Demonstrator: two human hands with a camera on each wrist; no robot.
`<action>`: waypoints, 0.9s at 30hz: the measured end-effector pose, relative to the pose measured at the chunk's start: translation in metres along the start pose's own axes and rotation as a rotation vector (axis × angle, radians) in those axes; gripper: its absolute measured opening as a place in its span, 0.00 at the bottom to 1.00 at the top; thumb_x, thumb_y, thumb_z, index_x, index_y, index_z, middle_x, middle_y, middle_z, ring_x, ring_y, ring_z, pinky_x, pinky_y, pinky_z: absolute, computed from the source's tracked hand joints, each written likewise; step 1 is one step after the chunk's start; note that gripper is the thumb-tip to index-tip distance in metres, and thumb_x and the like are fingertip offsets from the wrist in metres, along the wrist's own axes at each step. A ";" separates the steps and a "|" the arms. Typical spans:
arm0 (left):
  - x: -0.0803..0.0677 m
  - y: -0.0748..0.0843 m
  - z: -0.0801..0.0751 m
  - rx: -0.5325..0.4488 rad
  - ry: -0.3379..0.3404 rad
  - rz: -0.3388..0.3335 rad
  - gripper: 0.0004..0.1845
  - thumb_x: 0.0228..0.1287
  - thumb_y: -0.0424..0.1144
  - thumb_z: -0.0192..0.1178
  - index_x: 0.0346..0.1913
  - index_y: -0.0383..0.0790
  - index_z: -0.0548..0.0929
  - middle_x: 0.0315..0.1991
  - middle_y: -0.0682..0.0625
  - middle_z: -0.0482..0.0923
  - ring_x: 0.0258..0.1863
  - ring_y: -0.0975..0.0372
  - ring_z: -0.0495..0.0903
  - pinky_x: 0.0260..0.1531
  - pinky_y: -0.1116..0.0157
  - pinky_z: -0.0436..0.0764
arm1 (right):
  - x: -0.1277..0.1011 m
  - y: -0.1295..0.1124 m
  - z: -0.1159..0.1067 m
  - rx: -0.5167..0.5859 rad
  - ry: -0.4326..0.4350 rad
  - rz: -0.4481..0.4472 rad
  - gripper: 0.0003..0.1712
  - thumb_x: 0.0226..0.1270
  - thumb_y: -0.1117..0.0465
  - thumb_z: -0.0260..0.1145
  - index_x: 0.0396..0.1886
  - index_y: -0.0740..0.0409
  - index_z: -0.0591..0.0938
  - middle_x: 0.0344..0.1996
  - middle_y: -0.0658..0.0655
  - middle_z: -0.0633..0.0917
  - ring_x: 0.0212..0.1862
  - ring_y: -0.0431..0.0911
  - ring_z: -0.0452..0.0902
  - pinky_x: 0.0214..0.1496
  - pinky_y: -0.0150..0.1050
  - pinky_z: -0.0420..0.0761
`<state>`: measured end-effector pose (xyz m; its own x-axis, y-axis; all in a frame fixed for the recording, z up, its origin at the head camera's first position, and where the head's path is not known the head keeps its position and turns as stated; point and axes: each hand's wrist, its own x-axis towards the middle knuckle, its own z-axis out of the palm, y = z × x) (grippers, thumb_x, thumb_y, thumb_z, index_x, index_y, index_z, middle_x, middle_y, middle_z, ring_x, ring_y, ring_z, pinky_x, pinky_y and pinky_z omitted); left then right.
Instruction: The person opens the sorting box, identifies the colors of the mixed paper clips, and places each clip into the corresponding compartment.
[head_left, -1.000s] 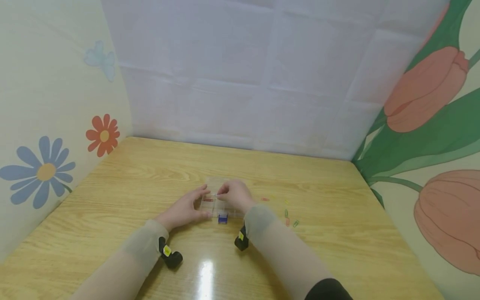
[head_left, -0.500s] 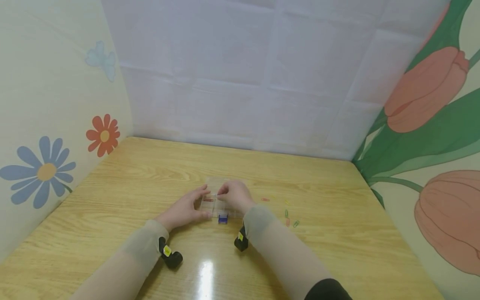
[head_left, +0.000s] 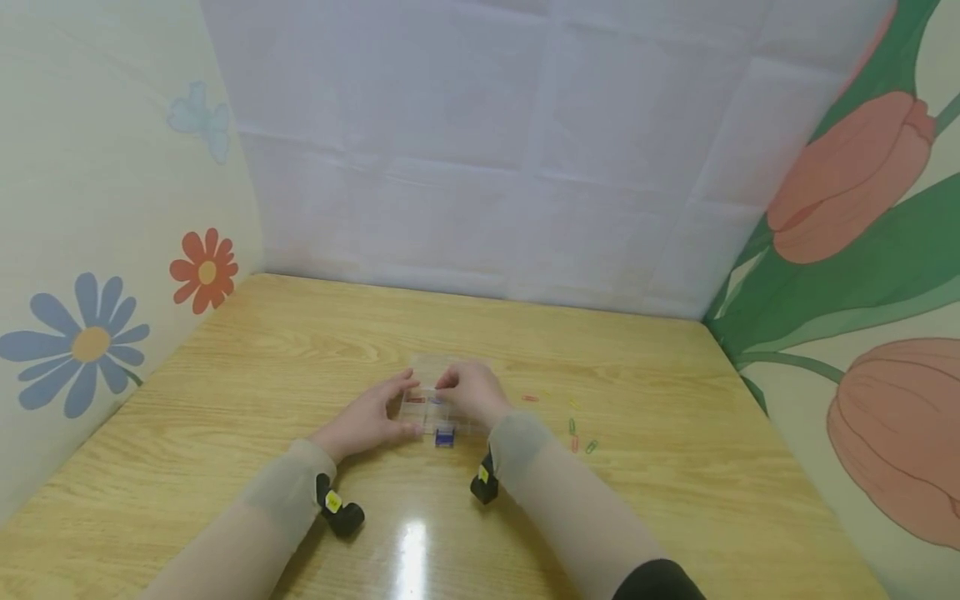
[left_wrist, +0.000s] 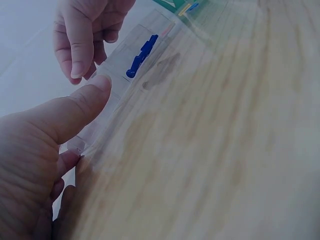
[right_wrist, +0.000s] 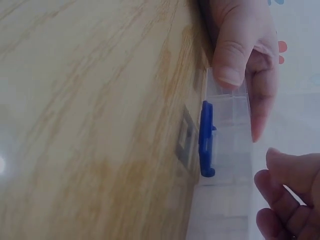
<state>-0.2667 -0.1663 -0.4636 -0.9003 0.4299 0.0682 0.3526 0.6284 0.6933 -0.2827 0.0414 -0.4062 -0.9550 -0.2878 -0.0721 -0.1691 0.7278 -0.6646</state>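
L hand grips clear compartment box w/ red clips; R hand fingertips pinched over it.

Clear box with blue clasp (wood-grain table), coloured paper clips.

**Wood table boxed in by painted panels**

I'm looking down on a light wooden table with a strong grain and a glossy finish; a bright glare spot from overhead light sits near its front edge. Behind the far edge stands a pale lilac back wall, creased into a faint grid of folds. The left panel is cream, with a blue daisy, a red daisy and a pale blue butterfly. The right panel carries large salmon tulips on green stems and leaves.
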 end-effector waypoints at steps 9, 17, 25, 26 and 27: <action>0.000 0.001 0.000 -0.009 -0.001 -0.017 0.47 0.52 0.60 0.69 0.72 0.44 0.64 0.77 0.49 0.47 0.73 0.45 0.48 0.68 0.41 0.51 | -0.002 0.006 -0.004 -0.004 0.009 0.006 0.02 0.64 0.56 0.68 0.32 0.47 0.86 0.33 0.43 0.83 0.40 0.41 0.77 0.49 0.42 0.77; -0.001 0.002 -0.001 -0.006 -0.001 -0.026 0.47 0.53 0.61 0.68 0.72 0.44 0.64 0.77 0.49 0.46 0.73 0.45 0.48 0.68 0.40 0.51 | -0.009 0.013 -0.013 0.036 0.030 0.022 0.03 0.64 0.55 0.68 0.35 0.47 0.85 0.35 0.44 0.83 0.41 0.41 0.77 0.50 0.42 0.78; 0.000 0.000 -0.001 -0.004 0.001 -0.021 0.47 0.52 0.61 0.68 0.72 0.44 0.64 0.77 0.48 0.46 0.73 0.44 0.48 0.67 0.40 0.50 | -0.016 0.024 -0.022 0.107 0.040 0.050 0.05 0.65 0.56 0.67 0.39 0.49 0.84 0.37 0.46 0.84 0.42 0.43 0.78 0.49 0.42 0.79; 0.001 -0.001 -0.001 -0.005 0.002 -0.023 0.47 0.52 0.61 0.68 0.72 0.45 0.64 0.77 0.48 0.46 0.73 0.44 0.48 0.67 0.40 0.50 | -0.017 0.026 -0.023 0.110 0.041 0.054 0.06 0.65 0.55 0.67 0.40 0.49 0.84 0.38 0.46 0.84 0.43 0.43 0.78 0.50 0.42 0.79; 0.001 -0.001 0.000 -0.007 0.002 -0.023 0.47 0.52 0.61 0.68 0.72 0.45 0.64 0.77 0.48 0.46 0.73 0.44 0.48 0.67 0.40 0.50 | -0.018 0.028 -0.024 0.114 0.043 0.057 0.06 0.65 0.55 0.67 0.40 0.49 0.84 0.38 0.46 0.84 0.44 0.43 0.78 0.50 0.43 0.78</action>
<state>-0.2677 -0.1669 -0.4639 -0.9086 0.4141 0.0542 0.3305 0.6336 0.6995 -0.2758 0.0823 -0.4057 -0.9722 -0.2194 -0.0817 -0.0880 0.6660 -0.7408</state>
